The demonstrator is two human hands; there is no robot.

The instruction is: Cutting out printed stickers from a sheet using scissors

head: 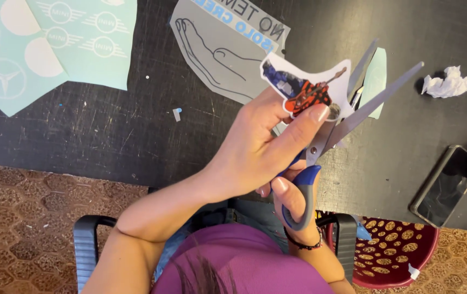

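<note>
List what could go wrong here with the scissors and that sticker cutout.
1. The left hand pinches the sticker cutout right beside the open blades of the scissors; the thumb tip lies close to them and could get nicked.
2. The cutout is small and held only at one edge, so it may bend or twist, and a cut could stray into the printed figure.
3. The right hand is largely hidden behind the left, so blade control may be awkward.

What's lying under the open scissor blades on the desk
Under the scissors lies a pale green paper strip on the black desk. The blades and the sticker cutout in the left hand cover its lower left part.
</note>
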